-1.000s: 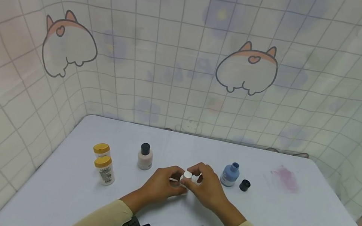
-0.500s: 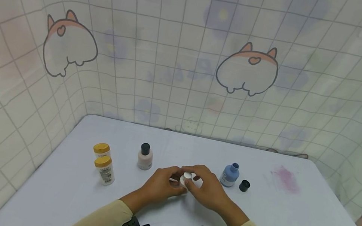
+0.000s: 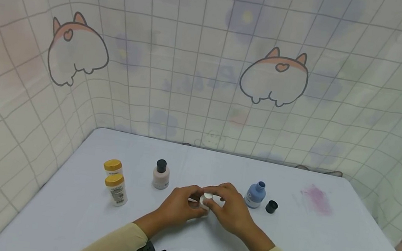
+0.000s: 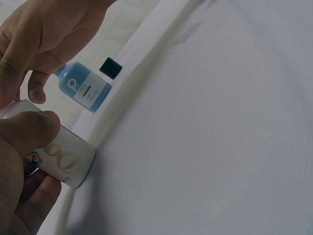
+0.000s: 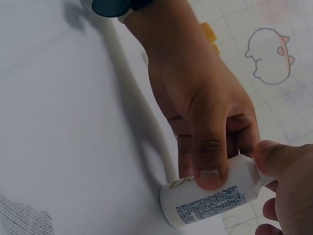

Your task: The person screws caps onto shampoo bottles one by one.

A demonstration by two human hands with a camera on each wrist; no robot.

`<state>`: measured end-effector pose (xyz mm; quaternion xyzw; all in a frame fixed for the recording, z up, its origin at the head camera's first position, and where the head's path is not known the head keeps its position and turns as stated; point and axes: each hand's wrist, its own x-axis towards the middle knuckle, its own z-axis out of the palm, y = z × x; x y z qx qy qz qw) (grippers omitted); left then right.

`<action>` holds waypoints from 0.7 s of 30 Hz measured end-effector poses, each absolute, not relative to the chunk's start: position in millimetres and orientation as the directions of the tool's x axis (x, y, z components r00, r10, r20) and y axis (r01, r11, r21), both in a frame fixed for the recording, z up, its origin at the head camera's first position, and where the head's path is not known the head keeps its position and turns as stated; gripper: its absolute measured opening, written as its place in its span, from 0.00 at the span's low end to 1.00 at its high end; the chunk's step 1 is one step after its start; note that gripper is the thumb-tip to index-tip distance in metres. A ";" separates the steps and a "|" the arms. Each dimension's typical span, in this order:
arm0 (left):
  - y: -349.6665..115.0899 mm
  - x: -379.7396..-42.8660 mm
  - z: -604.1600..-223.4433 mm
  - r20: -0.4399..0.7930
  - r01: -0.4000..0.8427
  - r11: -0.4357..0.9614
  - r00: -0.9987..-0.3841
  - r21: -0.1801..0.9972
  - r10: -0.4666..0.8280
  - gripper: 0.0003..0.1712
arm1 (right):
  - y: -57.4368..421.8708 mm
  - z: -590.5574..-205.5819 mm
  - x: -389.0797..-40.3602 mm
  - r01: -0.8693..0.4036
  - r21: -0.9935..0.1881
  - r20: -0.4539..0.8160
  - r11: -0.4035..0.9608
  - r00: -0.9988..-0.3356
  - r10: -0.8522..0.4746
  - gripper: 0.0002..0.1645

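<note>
A small white bottle with gold lettering stands at the middle of the table. My left hand grips its body, thumb on one side and fingers on the other. With thumb and fingers my right hand pinches the white cap at its top. In the right wrist view, the left thumb presses beside the bottle's printed label, and the right thumb is at the bottle's neck. My fingers hide much of the cap.
An uncapped blue bottle stands right of my hands, a black cap beside it. Left are a pale pink bottle with a black cap and two white bottles with yellow lids. A printed curtain hangs behind the table.
My right hand's fingers have shifted round the cap, the index finger reaching further left over its far side. The left hand and the bottle have stayed in place.
</note>
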<state>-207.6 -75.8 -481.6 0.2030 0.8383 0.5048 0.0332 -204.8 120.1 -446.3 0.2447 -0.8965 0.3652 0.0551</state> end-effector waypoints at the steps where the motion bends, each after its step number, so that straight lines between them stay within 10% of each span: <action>1: -75.7 -207.3 -481.5 0.148 0.305 0.408 -0.916 0.861 0.373 0.25 | 119.7 -447.5 -204.5 -0.478 -0.630 0.286 0.612 -0.876 -0.389 0.17; 21: -75.8 -207.9 -485.2 0.215 0.344 0.399 -0.918 0.850 0.333 0.24 | 127.1 -449.8 -195.1 -0.466 -0.674 0.270 0.573 -0.878 -0.396 0.27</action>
